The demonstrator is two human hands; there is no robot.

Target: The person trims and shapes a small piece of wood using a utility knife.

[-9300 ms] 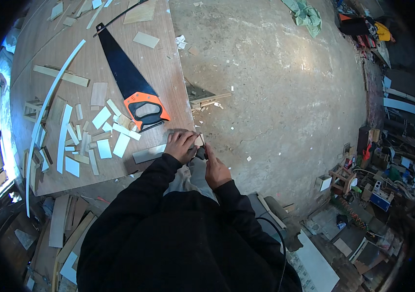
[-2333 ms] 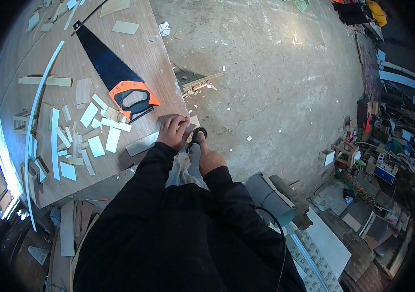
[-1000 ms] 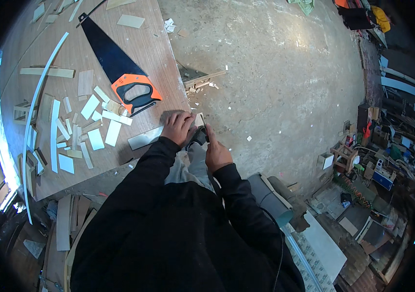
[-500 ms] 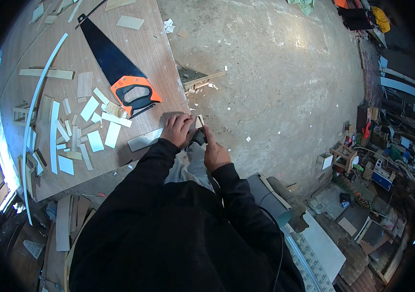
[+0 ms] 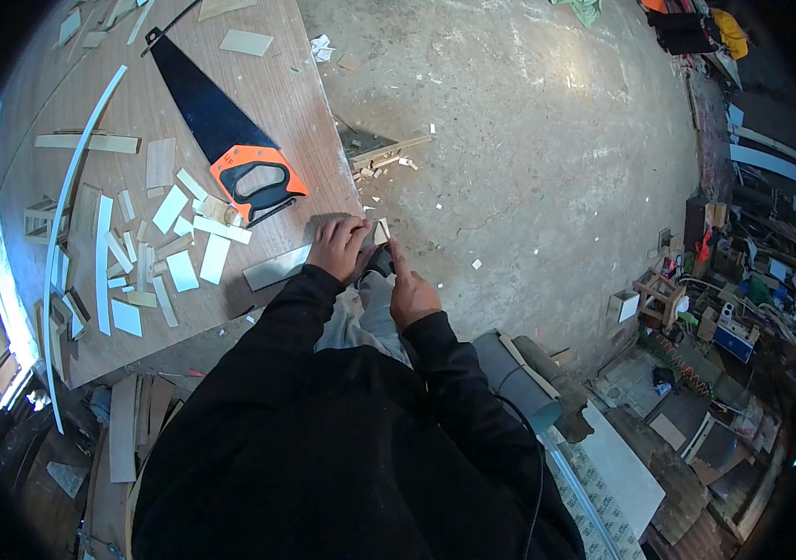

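Observation:
At the table's near right corner, my left hand presses curled fingers on a small pale wood piece. My right hand is closed with its index finger extended toward that piece's end, on a thin item too small to name. A pale strip lies under and left of my left hand. Just beyond the hands rests a handsaw with an orange-and-black handle, among several small cut wood pieces. A long white curved strip crosses the table's left side.
Concrete floor lies right of the table, with wood scraps. A grey roll and white boards lie at my lower right, a clutter of tools and a wooden stool along the right side, offcut boards at lower left.
Since the earliest frame the view has shifted, with the hands staying at the table corner. My right forefinger has risen toward the piece's end since 2.3 seconds ago. Lately both hands barely move.

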